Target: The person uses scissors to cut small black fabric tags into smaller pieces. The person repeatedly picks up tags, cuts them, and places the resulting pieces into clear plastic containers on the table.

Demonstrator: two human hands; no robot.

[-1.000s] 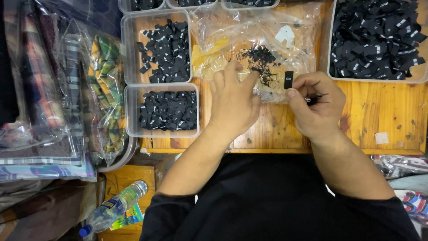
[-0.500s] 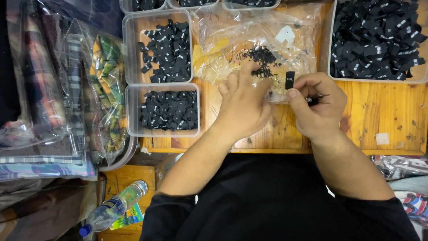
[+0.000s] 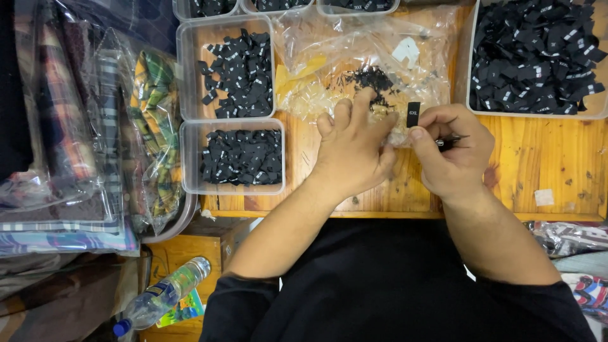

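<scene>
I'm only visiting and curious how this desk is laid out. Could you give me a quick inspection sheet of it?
Surface: wooden table, partly bare at right.
Job's things: small black label; clear plastic bag holding a loose black pile.
Clutter: clear trays of black labels; bagged plaid cloth; plastic bottle.
Hands: right hand pinches the label upright; left hand rests on the bag.
Cables: nothing seen.
Surroundings: folded fabrics at left.
</scene>
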